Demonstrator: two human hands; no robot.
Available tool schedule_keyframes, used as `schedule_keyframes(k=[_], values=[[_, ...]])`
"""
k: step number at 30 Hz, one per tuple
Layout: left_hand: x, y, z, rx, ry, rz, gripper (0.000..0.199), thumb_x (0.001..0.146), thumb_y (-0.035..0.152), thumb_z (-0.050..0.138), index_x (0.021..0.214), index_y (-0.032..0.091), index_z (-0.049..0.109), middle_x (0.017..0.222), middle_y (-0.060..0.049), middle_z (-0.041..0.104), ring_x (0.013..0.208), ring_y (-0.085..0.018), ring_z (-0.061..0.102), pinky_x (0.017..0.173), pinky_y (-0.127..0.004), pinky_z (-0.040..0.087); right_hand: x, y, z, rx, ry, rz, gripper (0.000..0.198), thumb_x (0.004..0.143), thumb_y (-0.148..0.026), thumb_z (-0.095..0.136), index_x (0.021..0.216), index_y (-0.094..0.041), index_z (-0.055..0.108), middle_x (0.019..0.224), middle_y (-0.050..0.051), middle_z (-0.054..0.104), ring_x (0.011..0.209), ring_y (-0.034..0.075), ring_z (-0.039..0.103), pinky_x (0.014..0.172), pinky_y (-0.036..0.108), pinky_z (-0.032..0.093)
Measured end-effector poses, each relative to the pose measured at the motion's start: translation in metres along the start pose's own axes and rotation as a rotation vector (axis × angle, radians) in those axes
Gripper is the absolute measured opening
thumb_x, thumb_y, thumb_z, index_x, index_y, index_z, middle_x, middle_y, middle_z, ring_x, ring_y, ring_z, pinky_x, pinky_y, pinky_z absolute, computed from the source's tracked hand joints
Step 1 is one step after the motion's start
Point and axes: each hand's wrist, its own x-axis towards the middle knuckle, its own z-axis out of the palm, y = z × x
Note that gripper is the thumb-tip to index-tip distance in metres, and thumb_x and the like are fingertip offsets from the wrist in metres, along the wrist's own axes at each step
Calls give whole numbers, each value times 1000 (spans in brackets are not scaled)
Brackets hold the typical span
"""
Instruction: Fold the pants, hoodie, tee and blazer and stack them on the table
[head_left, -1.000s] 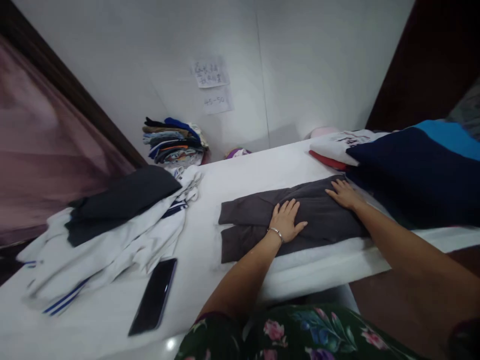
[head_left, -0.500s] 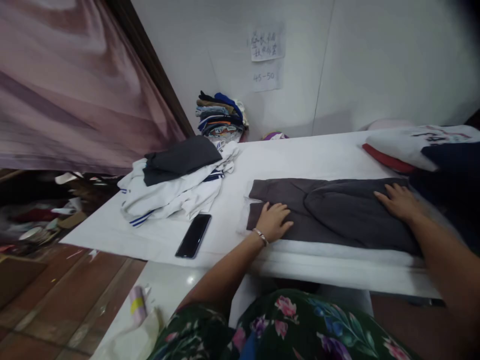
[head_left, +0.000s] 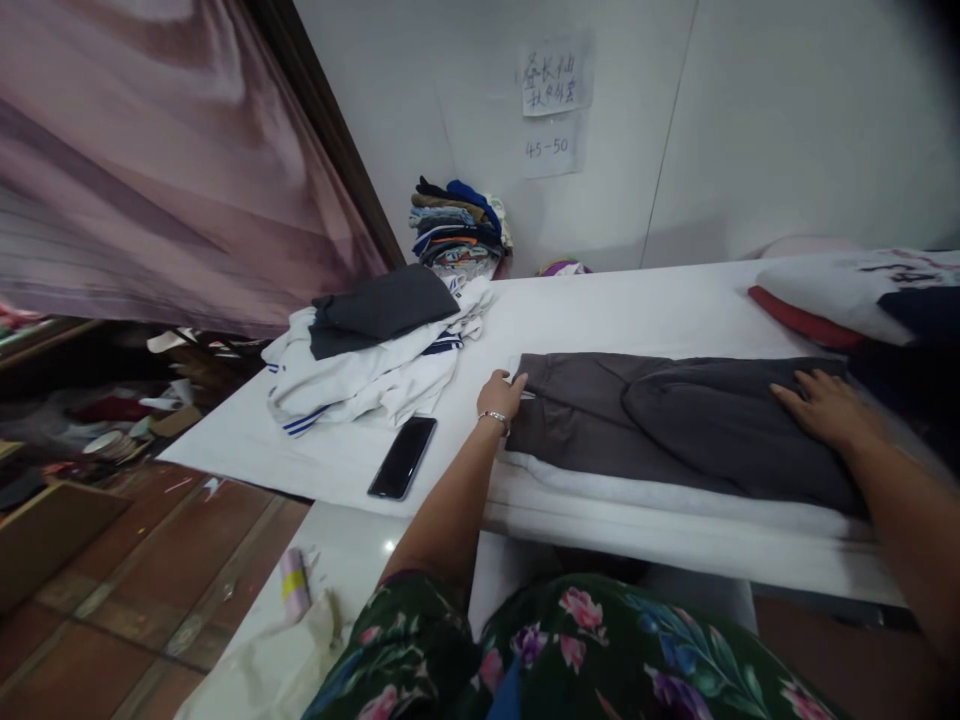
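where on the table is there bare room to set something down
Bare white tabletop shows behind the brownish-grey garment, left of the red-and-white pile; a smaller patch lies between the phone and the left hand. It's crowded at right, where the right hand rests near the pile, and under the white clothes at left.

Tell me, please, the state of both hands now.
Left hand: at the end of the long dark garment; grip cannot be told.
Right hand: open, resting on it.

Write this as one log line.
left hand: at dark grey cloth garment, left end; right hand: on its right end; black rectangular phone: on white table
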Motion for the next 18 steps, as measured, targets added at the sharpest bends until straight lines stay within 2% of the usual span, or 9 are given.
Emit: schedule_keyframes(k=[2, 5, 8, 11, 13, 18], values=[[8, 3, 4, 10, -20, -43, 44, 81, 56, 54, 101, 18, 62, 103, -11, 69, 99, -25, 62, 77, -29, 42, -2, -2, -3, 41, -10, 13, 80, 88, -65, 15, 145, -12, 33, 154, 12, 21, 140, 30, 19, 111, 45, 23], [14, 5, 4, 17, -40, -31, 28, 80, 45, 57, 83, 18, 63, 94, -9, 70, 90, -23, 63, 72, -28, 42, -4, -3, -5, 72, -15, 17, 80, 88, -64, 17, 145, -11, 33, 154, 14, 20, 140, 30, 19, 113, 44, 20], [11, 2, 1, -36, 0, -5, 19, 80, 38, 56, 79, 19, 61, 83, -3, 70, 80, -18, 62, 69, -26, 42, -4, -3, -4, 84, -9, 6, 79, 88, -63, 19, 144, -10, 34, 154, 13, 22, 140, 30, 19, 113, 44, 20], [5, -6, 0, -18, 0, 3, 16, 78, 36, 58, 75, 20, 58, 80, -2, 69, 78, -17, 61, 67, -25, 41, -4, -2, -4, 87, 0, -2, 77, 88, -62, 19, 143, -10, 36, 153, 14, 23, 140, 31, 20, 113, 45, 21], [1, -12, 2, 29, -20, -16, 19, 78, 38, 59, 73, 20, 57, 81, -2, 69, 80, -18, 62, 67, -26, 41, -4, -2, -3, 86, -5, 6, 76, 89, -61, 20, 143, -10, 37, 153, 14, 23, 139, 31, 19, 112, 45, 21], [-7, -16, 4, 73, -40, -23, 39, 83, 58, 47, 75, 21, 55, 87, -6, 70, 86, -22, 63, 70, -29, 41, -2, -2, -2, 64, 3, 4, 77, 88, -63, 19, 143, -11, 36, 153, 15, 24, 139, 30, 21, 111, 45, 24]])
